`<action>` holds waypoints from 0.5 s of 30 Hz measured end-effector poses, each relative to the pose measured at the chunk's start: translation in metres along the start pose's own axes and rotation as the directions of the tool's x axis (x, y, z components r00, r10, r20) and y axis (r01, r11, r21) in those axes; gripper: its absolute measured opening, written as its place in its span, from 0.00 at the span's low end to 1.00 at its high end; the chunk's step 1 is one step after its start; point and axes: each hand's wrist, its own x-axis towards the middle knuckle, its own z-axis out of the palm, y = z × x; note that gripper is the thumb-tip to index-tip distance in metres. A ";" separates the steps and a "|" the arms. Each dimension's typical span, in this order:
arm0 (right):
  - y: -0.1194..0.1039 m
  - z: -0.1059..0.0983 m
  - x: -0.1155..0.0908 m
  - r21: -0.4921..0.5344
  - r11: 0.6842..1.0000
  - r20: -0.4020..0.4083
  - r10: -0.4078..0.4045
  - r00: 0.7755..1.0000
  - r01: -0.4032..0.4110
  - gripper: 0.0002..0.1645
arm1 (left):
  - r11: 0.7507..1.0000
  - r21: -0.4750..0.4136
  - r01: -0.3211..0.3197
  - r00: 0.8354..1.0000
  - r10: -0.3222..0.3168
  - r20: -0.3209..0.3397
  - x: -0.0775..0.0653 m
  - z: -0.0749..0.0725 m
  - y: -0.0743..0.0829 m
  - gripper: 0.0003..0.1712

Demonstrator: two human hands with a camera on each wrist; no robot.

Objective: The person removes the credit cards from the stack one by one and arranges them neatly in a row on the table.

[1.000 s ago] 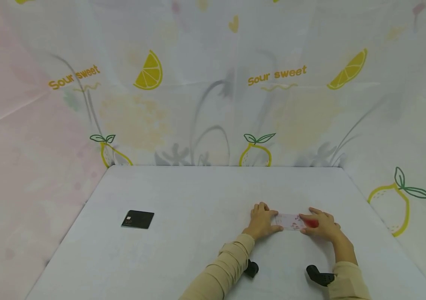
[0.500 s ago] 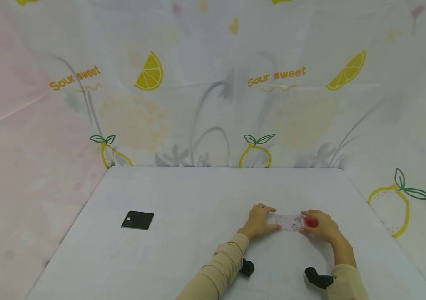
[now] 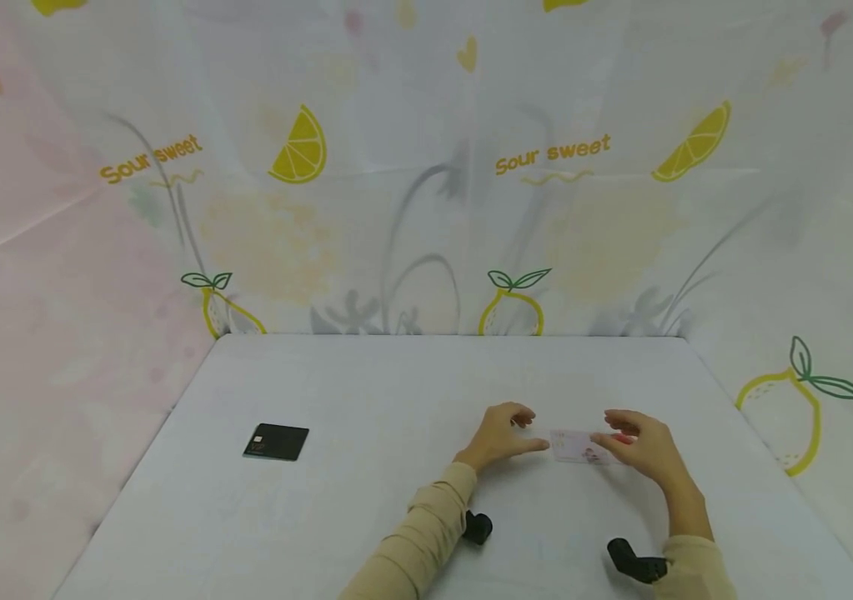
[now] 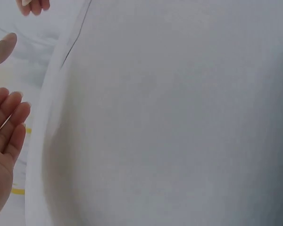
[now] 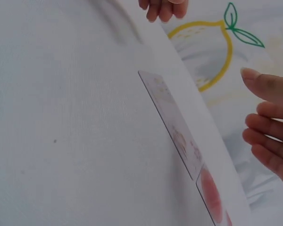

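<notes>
A pale card with pinkish flower prints [image 3: 570, 447] lies flat on the white table. In the right wrist view, a second card with a red round patch [image 5: 210, 195] lies end to end with it. My left hand [image 3: 497, 435] hovers just left of the pale card, its thumb pointing toward the card's edge and nothing in its grasp. Above the right part of the cards is my right hand [image 3: 647, 450], thumb and fingers spread apart and holding nothing; it hides most of the red-patched card in the head view.
A black card marked VIP [image 3: 277, 442] lies toward the table's left side. Black wrist devices sit by both sleeves, one at the left [image 3: 478, 527] and one at the right [image 3: 634, 563]. A lemon-patterned cloth [image 3: 426, 208] hangs behind the table [image 3: 366, 383].
Both hands have let go of the cards and risen; the left one has also drawn back to the left. The two cards stay in place on the table.
</notes>
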 end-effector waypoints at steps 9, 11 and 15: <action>-0.012 0.012 0.002 0.031 0.999 -0.030 -0.037 0.999 0.038 0.26 | 0.996 -0.079 0.028 0.998 -0.024 0.056 -0.008 -0.027 -0.002 0.28; -0.013 0.016 0.002 0.034 0.998 -0.031 -0.044 0.999 0.045 0.26 | 0.997 -0.077 0.029 0.997 -0.024 0.071 -0.009 -0.032 -0.004 0.29; -0.018 0.022 0.003 0.098 0.994 -0.024 -0.051 0.998 0.053 0.26 | 0.997 -0.079 0.023 0.997 -0.018 0.072 -0.013 -0.042 -0.005 0.29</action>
